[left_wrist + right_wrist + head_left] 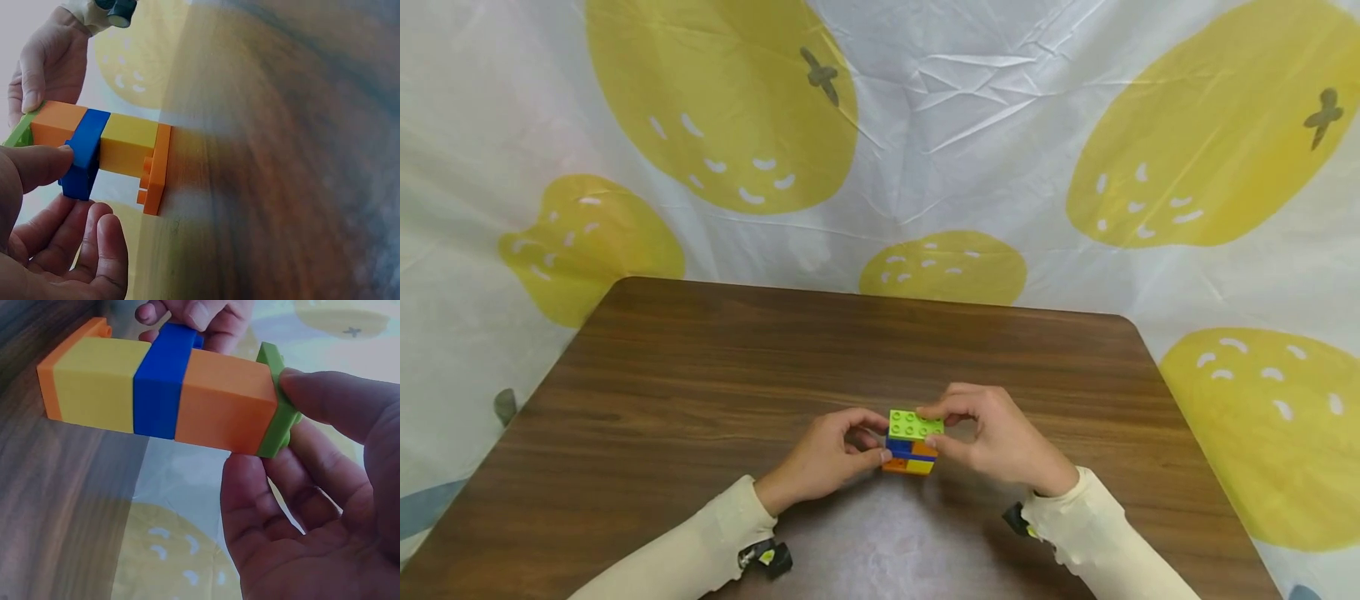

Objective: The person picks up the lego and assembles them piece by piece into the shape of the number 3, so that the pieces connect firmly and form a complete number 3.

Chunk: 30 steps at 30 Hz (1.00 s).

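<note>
A small stack of toy building bricks stands on the table in front of me. From the bottom it has a thin orange plate [161, 175], a yellow brick [97, 381], a blue plate [161, 384], an orange brick [225, 400] and a lime green studded plate [906, 425] on top. My left hand [826, 454] pinches the blue plate from the left, thumb on the near side and fingertips at its other edge. With thumb and fingers, my right hand [1003, 437] grips the green plate at its right end. The yellow and orange bricks fill one side of the stack.
The dark wooden table [715, 358] has rounded far corners. Behind it hangs a pale cloth [955, 158] printed with yellow fruit. Dark wrist devices sit by the left sleeve [685, 542] and the right sleeve [1097, 533].
</note>
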{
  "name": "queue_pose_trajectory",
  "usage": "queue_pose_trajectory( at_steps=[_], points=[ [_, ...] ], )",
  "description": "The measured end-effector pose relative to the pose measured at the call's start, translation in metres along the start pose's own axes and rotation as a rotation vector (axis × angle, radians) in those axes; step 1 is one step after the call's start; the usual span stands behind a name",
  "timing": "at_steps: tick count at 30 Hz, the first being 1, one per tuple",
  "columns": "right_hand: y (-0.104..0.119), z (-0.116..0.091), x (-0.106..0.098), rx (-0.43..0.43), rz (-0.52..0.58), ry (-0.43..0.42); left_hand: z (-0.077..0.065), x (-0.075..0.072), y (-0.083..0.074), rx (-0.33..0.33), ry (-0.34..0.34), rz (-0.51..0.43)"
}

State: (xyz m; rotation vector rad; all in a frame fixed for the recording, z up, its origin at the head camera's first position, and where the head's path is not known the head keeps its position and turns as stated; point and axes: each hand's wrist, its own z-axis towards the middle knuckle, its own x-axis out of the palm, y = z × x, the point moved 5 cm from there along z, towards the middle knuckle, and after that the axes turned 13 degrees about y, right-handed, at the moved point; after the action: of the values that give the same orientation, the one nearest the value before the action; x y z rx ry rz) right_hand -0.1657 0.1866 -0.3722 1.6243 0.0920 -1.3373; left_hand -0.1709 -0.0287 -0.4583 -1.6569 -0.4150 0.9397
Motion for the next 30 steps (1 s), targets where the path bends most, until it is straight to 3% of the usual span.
queue_pose_trajectory(
  at_steps=[22,30],
  points=[
    [-0.010,-0.004,0.006,-0.005,0.094,-0.030,0.001,-0.001,0.003,-0.010,0.010,0.001],
    [-0.018,-0.010,0.010,-0.011,0.190,-0.069,0.001,-0.001,0.002,-0.011,0.006,0.006]
  ],
)
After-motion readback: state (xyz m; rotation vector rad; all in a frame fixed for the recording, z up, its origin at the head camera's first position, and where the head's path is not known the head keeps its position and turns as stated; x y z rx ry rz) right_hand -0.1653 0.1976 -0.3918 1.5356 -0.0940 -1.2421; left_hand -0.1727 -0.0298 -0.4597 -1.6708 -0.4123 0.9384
